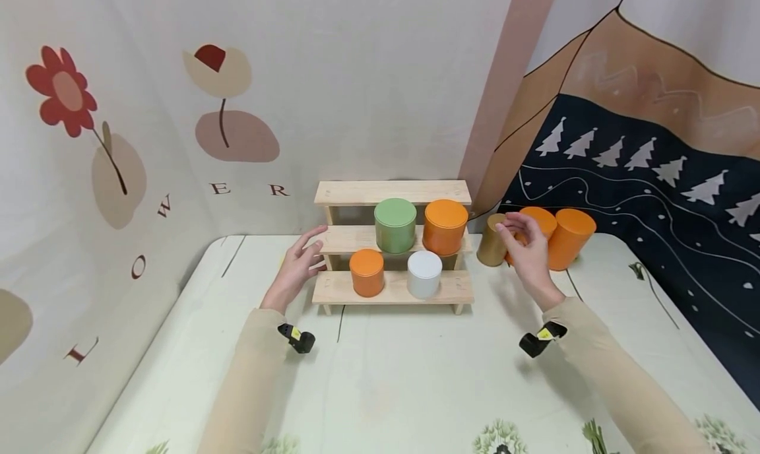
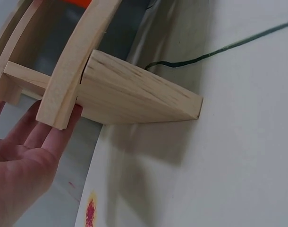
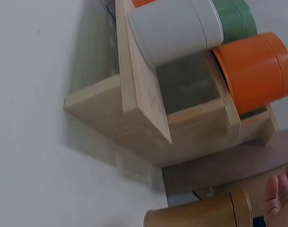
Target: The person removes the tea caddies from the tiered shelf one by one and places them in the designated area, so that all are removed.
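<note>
With the shelf (image 1: 392, 192) as the middle of the clock and twelve pointing away from me, my left hand (image 1: 295, 266) is at nine, right at the shelf's end. Its fingers are extended and a little spread, the tips resting against the wood behind the end of a step. My right hand (image 1: 530, 253) is at three, its fingers loosely bent beside the gold can (image 1: 490, 246). From the right wrist, a gap shows between the fingers in view and the lid; my thumb is out of sight there, so I cannot tell whether it touches. The gold can stands upright at three, just off the shelf's end. Past it, also at three, are two more orange cans, the near one (image 1: 541, 216) partly covered by my hand and the far one (image 1: 572, 243) just beside it.

On the middle step, the green can (image 1: 394, 231) sits at twelve and the big orange can (image 1: 445, 231) at two. On the lowest step, the small orange can (image 1: 367, 276) is at eight and the white can (image 1: 424, 277) at four. The table (image 1: 386, 375) spreads toward six.
</note>
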### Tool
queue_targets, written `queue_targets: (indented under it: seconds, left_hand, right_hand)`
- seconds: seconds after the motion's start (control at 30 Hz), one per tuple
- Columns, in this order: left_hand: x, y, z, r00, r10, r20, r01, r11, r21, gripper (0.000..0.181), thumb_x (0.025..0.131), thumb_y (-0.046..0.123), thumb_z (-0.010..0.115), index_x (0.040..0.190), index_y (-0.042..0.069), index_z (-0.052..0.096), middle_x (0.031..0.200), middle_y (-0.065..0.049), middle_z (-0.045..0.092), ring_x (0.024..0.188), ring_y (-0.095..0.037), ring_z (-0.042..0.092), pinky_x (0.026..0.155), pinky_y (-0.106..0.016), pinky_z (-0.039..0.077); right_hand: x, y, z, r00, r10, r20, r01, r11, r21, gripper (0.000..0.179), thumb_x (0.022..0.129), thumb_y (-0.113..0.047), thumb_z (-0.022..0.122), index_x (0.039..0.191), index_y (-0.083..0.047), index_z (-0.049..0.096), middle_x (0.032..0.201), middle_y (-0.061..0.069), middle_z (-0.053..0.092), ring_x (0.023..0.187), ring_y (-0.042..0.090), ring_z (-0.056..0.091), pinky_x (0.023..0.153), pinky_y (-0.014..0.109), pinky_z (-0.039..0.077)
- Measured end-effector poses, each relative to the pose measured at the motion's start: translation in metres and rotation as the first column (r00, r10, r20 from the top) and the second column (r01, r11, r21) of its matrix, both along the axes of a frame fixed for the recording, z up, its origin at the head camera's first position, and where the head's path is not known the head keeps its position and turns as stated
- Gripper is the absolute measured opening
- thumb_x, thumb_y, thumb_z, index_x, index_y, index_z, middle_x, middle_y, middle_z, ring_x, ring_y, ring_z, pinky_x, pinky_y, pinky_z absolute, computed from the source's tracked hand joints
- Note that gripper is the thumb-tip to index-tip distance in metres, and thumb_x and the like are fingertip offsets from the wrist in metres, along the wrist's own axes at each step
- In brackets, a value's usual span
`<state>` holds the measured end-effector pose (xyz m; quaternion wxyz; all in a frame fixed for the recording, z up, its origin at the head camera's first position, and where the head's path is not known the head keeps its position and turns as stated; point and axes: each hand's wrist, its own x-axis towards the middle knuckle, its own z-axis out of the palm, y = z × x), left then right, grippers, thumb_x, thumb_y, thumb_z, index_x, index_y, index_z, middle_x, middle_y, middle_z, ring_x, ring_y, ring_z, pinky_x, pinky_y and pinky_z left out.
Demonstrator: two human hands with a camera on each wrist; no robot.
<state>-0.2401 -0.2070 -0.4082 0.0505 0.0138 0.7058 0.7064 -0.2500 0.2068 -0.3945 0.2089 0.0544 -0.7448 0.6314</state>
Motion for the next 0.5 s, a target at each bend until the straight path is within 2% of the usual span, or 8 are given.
queue_targets:
  seconds: [0.1,0.17,0.3,0.4,0.5]
  left_hand:
    - [-0.002,0.000,-0.002,1.000,0.001,0.005,-0.001,1.000,0.000,0.047,0.105,0.021,0.042,0.150,0.013,0.034,0.149,-0.024,0.032,0.128,-0.045,0.041,0.103,-0.052,0.037]
    - [-0.003,-0.001,-0.003,1.000,0.002,0.006,-0.002,1.000,0.005,0.047,0.105,0.022,0.042,0.150,0.013,0.033,0.149,-0.024,0.032,0.128,-0.045,0.041,0.103,-0.053,0.037]
    - [-0.012,-0.005,-0.015,1.000,0.007,0.008,-0.007,1.000,0.018,0.047,0.105,0.023,0.043,0.151,0.015,0.034,0.150,-0.022,0.031,0.128,-0.044,0.041,0.103,-0.053,0.037]
    - [-0.018,-0.008,-0.025,1.000,0.021,0.011,-0.022,1.000,0.017,0.047,0.104,0.027,0.044,0.150,0.019,0.037,0.150,-0.019,0.032,0.128,-0.043,0.043,0.102,-0.052,0.038]
    - [-0.019,-0.008,-0.029,0.999,0.033,0.003,-0.033,0.999,0.002,0.047,0.104,0.031,0.045,0.149,0.020,0.038,0.150,-0.017,0.034,0.127,-0.041,0.044,0.101,-0.051,0.040]
  right_hand:
    - [0.004,-0.011,0.009,0.999,0.036,-0.001,-0.036,0.999,-0.001,0.039,0.095,-0.009,0.062,0.128,0.008,0.049,0.116,0.020,0.057,0.102,0.010,0.052,0.086,0.015,0.043]
    - [0.010,-0.019,0.017,0.998,0.056,-0.005,-0.056,0.998,0.034,0.040,0.095,-0.006,0.062,0.129,0.009,0.048,0.119,0.023,0.056,0.104,0.013,0.052,0.086,0.016,0.044]
    - [0.019,-0.035,0.028,0.993,0.110,-0.038,-0.106,0.989,0.106,0.044,0.093,0.000,0.061,0.132,0.011,0.044,0.125,0.029,0.052,0.115,0.030,0.050,0.098,0.036,0.044]
    - [0.013,-0.039,0.021,0.989,0.136,-0.055,-0.126,0.980,0.154,0.049,0.093,-0.001,0.062,0.137,0.008,0.041,0.133,0.026,0.047,0.123,0.036,0.043,0.103,0.047,0.039]
    - [0.004,-0.041,0.011,0.986,0.145,-0.077,-0.129,0.974,0.187,0.057,0.093,-0.006,0.064,0.143,0.003,0.037,0.141,0.020,0.043,0.129,0.035,0.038,0.106,0.047,0.034]
